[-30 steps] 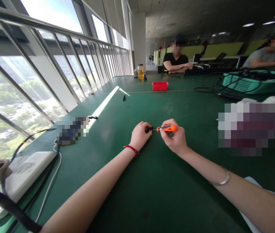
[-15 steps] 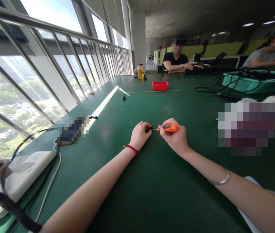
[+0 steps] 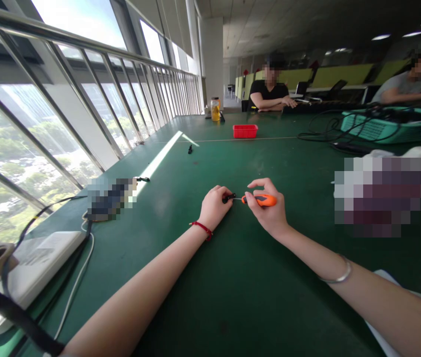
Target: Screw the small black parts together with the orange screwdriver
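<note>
Low over the green table (image 3: 210, 277), my left hand (image 3: 215, 204) is closed on a small black part (image 3: 229, 198), mostly hidden by the fingers. My right hand (image 3: 270, 208) holds an orange and grey screwdriver (image 3: 264, 200) by its handle, with thumb below and the index finger lifted off the grip. The thin shaft lies level and points left, its tip meeting the black part. Farther up the table lies another small black piece (image 3: 190, 149).
A red bin (image 3: 245, 131) stands ahead, with a yellow jar (image 3: 215, 110) behind it. At the right are a teal basket (image 3: 381, 130) and cables. A white power strip (image 3: 47, 267) lies left, beside a metal railing (image 3: 84, 54). Two people sit beyond the table.
The fingers of my right hand have loosened and the index finger has lifted from the screwdriver handle, which shows more fully. My left hand has stayed in place.
</note>
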`<state>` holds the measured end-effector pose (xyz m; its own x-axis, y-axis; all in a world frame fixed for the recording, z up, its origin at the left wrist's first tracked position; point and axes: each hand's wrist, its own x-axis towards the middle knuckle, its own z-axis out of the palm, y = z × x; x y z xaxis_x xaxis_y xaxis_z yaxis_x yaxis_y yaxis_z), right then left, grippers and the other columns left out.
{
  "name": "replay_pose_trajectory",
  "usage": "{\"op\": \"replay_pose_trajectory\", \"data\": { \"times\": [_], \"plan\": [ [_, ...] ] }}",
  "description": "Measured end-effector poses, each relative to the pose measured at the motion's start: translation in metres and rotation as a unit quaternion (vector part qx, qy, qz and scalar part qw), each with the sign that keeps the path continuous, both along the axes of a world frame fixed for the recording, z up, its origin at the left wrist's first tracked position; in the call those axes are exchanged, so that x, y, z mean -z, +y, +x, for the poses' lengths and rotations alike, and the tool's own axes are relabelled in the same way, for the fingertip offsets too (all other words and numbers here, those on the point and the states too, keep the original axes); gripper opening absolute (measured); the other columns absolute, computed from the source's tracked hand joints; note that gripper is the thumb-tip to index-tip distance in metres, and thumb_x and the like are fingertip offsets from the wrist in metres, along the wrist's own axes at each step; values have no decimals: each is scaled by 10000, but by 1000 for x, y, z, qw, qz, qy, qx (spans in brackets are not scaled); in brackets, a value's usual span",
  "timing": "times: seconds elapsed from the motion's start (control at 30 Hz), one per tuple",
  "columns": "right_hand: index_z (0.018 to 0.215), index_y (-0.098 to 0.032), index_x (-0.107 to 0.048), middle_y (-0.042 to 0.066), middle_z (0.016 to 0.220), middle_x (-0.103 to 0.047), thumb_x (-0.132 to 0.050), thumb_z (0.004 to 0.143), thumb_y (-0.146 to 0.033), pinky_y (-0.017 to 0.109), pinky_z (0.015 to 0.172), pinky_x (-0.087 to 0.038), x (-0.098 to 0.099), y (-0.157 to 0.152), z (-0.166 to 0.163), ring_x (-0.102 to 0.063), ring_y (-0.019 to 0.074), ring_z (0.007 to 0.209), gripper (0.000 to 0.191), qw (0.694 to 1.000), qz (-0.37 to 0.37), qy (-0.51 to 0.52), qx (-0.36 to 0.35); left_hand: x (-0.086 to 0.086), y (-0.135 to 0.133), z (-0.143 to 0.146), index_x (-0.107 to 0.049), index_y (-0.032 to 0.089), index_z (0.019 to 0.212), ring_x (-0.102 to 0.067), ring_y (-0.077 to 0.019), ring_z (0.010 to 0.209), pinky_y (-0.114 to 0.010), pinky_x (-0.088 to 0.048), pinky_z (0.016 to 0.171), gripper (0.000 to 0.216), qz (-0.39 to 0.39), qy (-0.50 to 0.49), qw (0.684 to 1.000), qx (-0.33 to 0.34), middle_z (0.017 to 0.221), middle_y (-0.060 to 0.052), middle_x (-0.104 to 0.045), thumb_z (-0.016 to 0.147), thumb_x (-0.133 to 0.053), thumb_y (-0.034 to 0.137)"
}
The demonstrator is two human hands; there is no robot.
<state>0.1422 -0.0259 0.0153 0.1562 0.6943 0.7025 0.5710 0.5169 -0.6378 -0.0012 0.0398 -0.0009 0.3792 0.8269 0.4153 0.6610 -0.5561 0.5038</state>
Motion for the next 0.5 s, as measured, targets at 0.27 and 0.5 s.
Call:
{"op": "replay_pose_trajectory", "data": {
  "times": [0.27,0.5],
  "plan": [
    [983,-227,-417,-54,680,-504,-591,694,-229,288,616,-458,0,1,-2,-536,126,567,338,998,51,34,14,-1,-1,0,-642,174,811,-566,-151,763,-254,-457,681,112,-2,0,1000,-1,799,-22,-599,732,-565,155],
    [824,-238,-444,-88,499,-439,-596,739,-311,270,562,-412,-3,1,0,-478,116,455,189,1000,4,6,19,-1,-1,0,-638,176,803,-567,-154,772,-255,-459,686,113,-1,4,1000,-4,808,-23,-602,725,-564,144]
  ]
}}
